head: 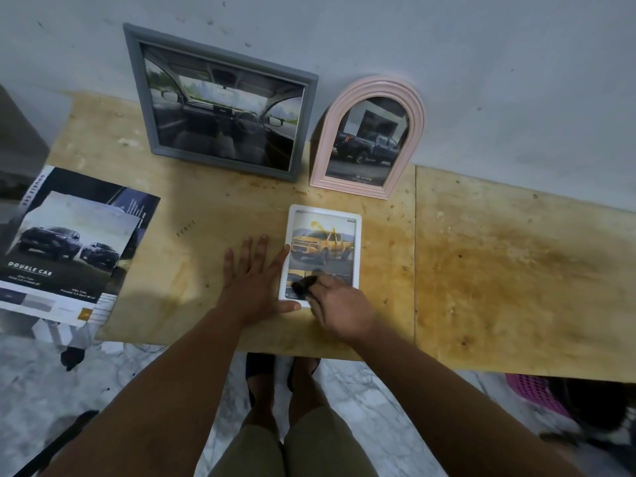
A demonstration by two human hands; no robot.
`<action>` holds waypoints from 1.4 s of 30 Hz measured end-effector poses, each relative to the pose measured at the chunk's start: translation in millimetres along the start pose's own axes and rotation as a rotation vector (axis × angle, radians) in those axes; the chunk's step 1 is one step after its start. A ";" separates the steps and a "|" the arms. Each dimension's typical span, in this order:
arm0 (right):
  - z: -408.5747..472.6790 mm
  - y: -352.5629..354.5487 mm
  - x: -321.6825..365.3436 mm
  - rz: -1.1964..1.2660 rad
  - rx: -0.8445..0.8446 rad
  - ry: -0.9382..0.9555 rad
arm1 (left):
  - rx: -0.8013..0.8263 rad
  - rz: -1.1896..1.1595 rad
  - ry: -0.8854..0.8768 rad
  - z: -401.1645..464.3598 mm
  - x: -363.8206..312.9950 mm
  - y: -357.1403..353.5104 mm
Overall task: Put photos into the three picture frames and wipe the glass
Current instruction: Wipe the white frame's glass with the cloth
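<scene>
Lying far left of both hands: car brochures [69,242].
Left hand [251,284]: fingers spread flat on the wooden table [516,270], thumb touching the white frame [321,253].
Right hand [339,308]: pinching a dark cloth [304,284] against the white frame's glass.
Beyond the hands: grey frame [220,101] and pink arched frame [370,137] leaning on the wall.

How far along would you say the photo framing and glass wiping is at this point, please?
All three frames hold photos: the grey frame and pink arched frame stand against the wall. The right hand rubs a dark cloth on the white frame, steadied by the left hand. Only this wiping visibly remains.
</scene>
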State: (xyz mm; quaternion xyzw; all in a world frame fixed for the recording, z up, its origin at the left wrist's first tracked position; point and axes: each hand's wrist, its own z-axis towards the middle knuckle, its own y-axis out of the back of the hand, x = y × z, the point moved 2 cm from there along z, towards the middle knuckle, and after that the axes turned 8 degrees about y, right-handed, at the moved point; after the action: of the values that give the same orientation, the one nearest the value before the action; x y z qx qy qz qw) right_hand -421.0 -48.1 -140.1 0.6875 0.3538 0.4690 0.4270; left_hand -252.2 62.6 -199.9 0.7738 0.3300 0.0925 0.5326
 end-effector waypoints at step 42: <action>89.2 19.5 -45.6 -0.050 0.015 -0.163 | -0.016 0.012 -0.005 0.3 0.3 1.0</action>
State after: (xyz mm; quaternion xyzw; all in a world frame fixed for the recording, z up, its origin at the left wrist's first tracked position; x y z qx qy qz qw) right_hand -349.0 -118.8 -155.2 0.7175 0.3383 0.3978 0.4610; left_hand -251.4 62.3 -199.2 0.7716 0.3235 0.0964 0.5391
